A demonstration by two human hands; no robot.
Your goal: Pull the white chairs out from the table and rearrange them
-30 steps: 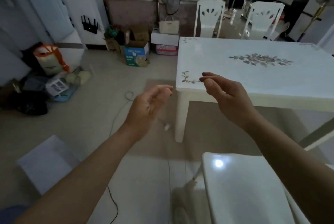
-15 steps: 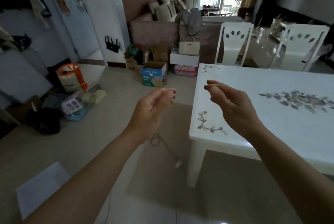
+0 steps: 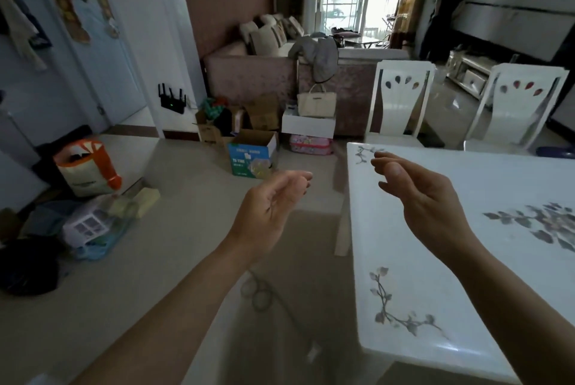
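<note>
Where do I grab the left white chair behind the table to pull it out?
Probably best to take the left chair by the wide top edge of its tall back, one hand near each corner. Come from behind it, the sofa side, walking round the table end. Its seat points at the table, so the back is the free part.

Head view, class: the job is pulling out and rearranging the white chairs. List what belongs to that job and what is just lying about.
Belongs to the job: corner white chair; second white chair; white table; left hand and right hand, both empty.

Just lying about: blue box; beige handbag; orange bag; router; floor cable.
</note>
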